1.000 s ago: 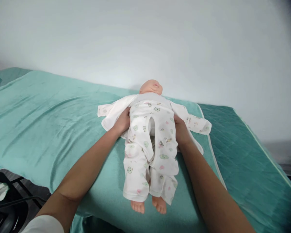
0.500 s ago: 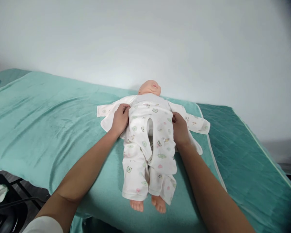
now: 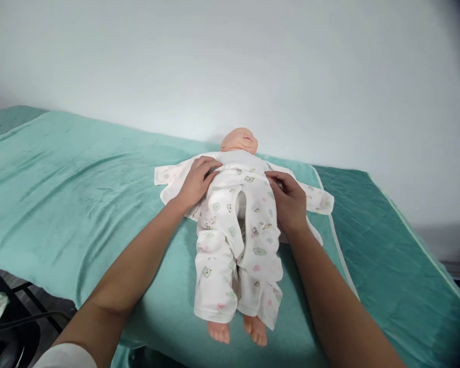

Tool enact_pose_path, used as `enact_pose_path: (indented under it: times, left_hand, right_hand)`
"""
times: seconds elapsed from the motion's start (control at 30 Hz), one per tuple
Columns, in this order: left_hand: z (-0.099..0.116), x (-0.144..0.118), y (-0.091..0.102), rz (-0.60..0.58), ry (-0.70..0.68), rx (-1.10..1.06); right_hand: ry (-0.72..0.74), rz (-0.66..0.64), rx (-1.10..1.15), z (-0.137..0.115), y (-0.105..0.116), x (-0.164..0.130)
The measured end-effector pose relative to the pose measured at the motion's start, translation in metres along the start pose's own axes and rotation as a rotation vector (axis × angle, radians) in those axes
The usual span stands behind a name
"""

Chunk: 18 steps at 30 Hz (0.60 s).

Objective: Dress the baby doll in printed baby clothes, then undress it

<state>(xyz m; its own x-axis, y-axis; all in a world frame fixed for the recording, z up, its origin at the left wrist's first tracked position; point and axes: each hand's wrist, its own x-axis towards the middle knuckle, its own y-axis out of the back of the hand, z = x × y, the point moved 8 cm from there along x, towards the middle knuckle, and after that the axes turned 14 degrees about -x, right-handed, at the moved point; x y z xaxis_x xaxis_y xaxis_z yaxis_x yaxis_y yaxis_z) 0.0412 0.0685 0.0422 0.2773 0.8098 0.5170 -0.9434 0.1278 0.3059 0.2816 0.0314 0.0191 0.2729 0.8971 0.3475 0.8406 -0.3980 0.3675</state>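
A baby doll [image 3: 239, 139] lies on its back, head toward the wall and bare feet toward me. It wears white printed open-crotch trousers [image 3: 218, 245], pulled up high on its belly. An unfastened white baby jacket [image 3: 172, 174] is spread beneath it, both sleeves stretched outward. My left hand [image 3: 199, 181] rests at the left side of the trousers' waist, fingers apart and touching the cloth. On the opposite side my right hand [image 3: 289, 199] lies against the waist, fingers extended and thumb apart. Its fingertips are partly hidden.
A light green sheet [image 3: 80, 204] with folds covers the bed. Darker quilted green cover [image 3: 391, 245] shows on the right. The white wall [image 3: 230, 66] stands directly behind the doll's head. A black chair [image 3: 11, 327] with a white cloth is at lower left.
Both hands have moved up toward the waistband. Their fingers, curled at the trouser sides before, are now stretched out over the edges of the waist.
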Motion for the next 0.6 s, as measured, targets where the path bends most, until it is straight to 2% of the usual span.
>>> enact_pose_path:
  times: [0.23, 0.43, 0.6]
  left_hand:
    - [-0.013, 0.012, -0.004, -0.130, 0.039, -0.171]
    - [-0.010, 0.012, -0.003, -0.108, 0.058, -0.222]
    - [-0.009, 0.011, -0.003, -0.116, 0.069, -0.245]
  right_hand:
    - [-0.003, -0.282, 0.086, 0.015, -0.012, 0.021]
    - [-0.055, -0.403, 0.164, 0.021, -0.020, 0.014]
    - [0.091, -0.446, 0.040, 0.012, -0.017, 0.016]
